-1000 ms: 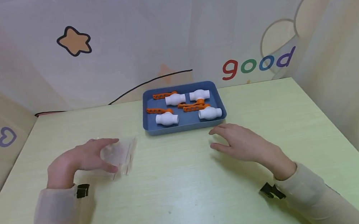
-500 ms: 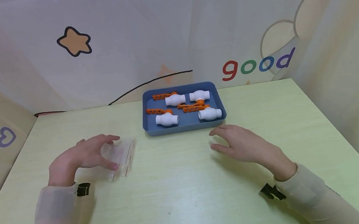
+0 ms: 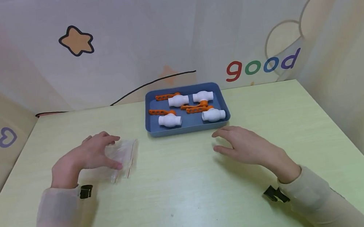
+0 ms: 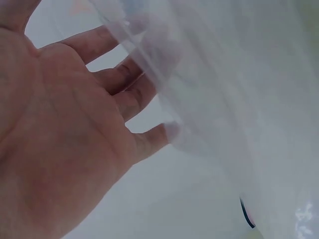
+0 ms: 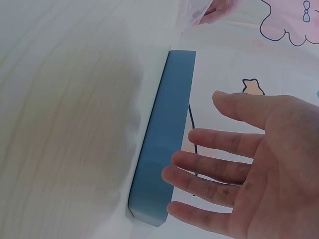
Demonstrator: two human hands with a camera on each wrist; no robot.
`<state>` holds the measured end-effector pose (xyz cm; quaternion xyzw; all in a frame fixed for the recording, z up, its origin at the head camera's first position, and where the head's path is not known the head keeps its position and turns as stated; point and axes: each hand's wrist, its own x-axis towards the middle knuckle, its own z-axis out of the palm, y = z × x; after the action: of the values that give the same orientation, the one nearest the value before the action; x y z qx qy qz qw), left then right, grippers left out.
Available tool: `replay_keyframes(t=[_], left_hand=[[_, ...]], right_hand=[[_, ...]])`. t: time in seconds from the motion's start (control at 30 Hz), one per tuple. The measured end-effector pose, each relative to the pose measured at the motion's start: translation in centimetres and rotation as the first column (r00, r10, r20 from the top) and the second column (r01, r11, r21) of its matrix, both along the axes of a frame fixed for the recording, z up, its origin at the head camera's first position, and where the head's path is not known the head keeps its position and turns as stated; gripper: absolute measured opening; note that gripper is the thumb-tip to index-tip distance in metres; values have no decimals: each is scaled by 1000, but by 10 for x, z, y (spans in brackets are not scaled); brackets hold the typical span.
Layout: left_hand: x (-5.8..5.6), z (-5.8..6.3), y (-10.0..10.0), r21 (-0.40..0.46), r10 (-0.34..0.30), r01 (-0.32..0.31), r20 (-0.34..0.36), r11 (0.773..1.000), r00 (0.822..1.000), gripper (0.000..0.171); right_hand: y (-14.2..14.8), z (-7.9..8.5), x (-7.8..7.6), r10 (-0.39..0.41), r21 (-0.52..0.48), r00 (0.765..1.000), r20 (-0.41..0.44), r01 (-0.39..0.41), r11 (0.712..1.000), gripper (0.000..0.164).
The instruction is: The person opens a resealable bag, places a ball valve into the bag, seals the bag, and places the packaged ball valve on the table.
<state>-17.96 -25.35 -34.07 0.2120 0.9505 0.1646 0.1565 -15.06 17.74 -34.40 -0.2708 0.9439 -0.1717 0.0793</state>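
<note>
You have a blue tray [image 3: 188, 129] at 12 o'clock on the table [image 3: 187, 204], and in it lie four white valves [image 3: 170, 121] with orange handles [image 3: 160, 112]. Judged from the tray's middle, the white bodies sit at about 11, 2, 4 and 8 o'clock. Clear plastic bags [image 3: 125, 155] lie at about 10 o'clock from the table's middle, partly under your left hand [image 3: 90, 153]. That hand is spread: its thumb stands apart from the fingers over the bags, and the left wrist view shows film in front of the fingertips. You don't appear to be pinching it, though I cannot tell whether the fingers touch it. Your right hand [image 3: 245, 144] hangs at 2 o'clock, fingers apart and holding nothing, just beside the tray's near edge at its 5 o'clock corner; I cannot tell whether it touches.

As for progress, the handling looks barely begun, in my judgement. All four valves are in the tray, none is in your hands, and none shows inside the bags. So as things lie, no valve is dealt with and all four are left.
</note>
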Motion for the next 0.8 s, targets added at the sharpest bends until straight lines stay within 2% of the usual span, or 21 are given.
replay_keyframes(t=[0.27,0.5,0.8], left_hand=[[0,-3,3,-3,-13,13,-24,1000,1000,84],[1,-1,8,30,-18,19,-46,999,999,79],[5,2,18,137,7,-8,7,991,1000,76]], right_hand=[[0,0,-1,-6,2,1000,12,6,1000,44],[-2,0,-1,2,-10,1000,-7,-2,1000,43],[-4,1,0,13,-18,999,-31,-14,1000,42]])
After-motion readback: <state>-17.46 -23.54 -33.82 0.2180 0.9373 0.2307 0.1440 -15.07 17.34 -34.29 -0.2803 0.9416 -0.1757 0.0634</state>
